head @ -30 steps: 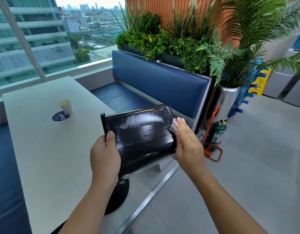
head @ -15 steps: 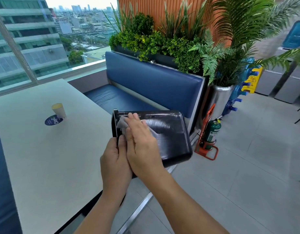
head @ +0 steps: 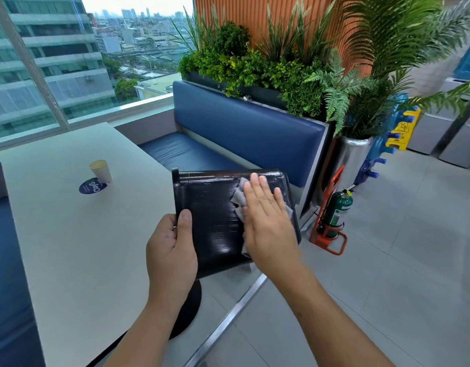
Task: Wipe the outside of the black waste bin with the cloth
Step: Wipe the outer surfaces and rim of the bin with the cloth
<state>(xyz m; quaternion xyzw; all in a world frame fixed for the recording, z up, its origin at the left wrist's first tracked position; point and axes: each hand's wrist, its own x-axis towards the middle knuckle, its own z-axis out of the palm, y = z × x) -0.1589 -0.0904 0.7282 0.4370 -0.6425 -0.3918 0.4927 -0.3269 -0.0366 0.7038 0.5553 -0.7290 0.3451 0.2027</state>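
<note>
the glossy black plastic waste bin (head: 215, 221) is held on its side in mid-air, beside the table edge, gripped at its 8 o'clock corner by the left hand (head: 170, 250), thumb on top. a crumpled grey cloth (head: 239, 198) is pressed against its wall at 2 o'clock under the right hand (head: 268, 221), fingers flat and extended.

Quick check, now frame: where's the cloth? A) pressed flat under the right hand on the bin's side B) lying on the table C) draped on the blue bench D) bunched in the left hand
A: the grey cloth sits under the flat right hand on the bin, while the left hand grips the bin's rim end.
</note>
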